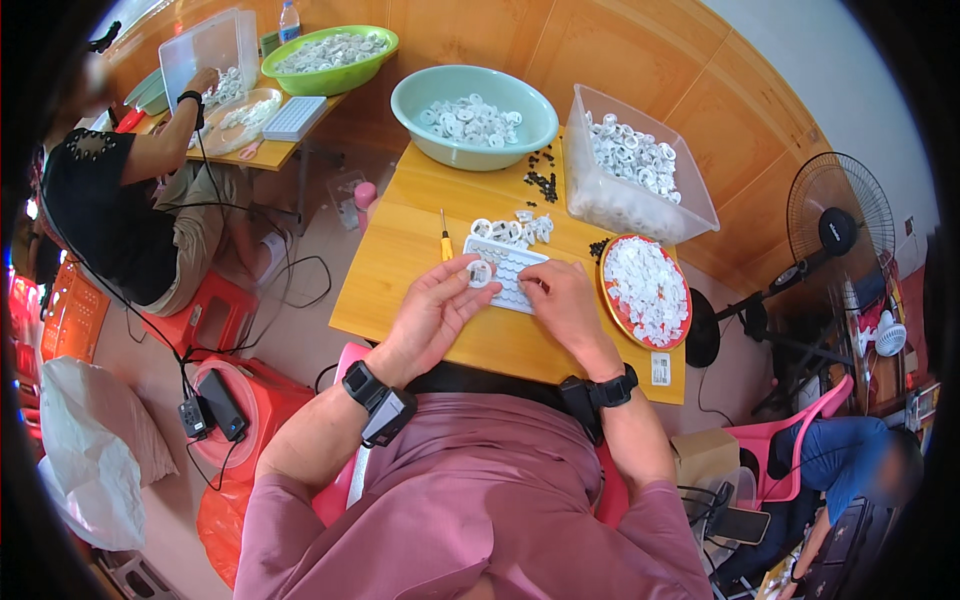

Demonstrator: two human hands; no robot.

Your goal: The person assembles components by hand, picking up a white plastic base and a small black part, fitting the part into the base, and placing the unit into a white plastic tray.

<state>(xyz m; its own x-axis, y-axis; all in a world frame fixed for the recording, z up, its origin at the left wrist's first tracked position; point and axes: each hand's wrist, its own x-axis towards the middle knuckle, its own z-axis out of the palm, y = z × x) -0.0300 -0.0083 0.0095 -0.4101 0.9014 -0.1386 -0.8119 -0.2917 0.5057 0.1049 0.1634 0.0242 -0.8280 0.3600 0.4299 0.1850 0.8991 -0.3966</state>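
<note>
Looks like ridged plastic on central tray (513,272), glossy plastic on upper-centre basin (470,158), smooth wood on central table (400,235).

white flashed the ring (481,272), white again the row-patterned tray (508,284)! yellow gleamed the screwdriver handle (446,247), pale green the basin (470,156), red the plate (617,314), mauve the shirt (480,470), yellow-brown the table (395,250)!

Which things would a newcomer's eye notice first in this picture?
The pale green basin of white parts probably strikes first, on the far side of the table. To its right stands a clear bin, similarly filled. Nearer, the left hand holds a white ring.
</note>
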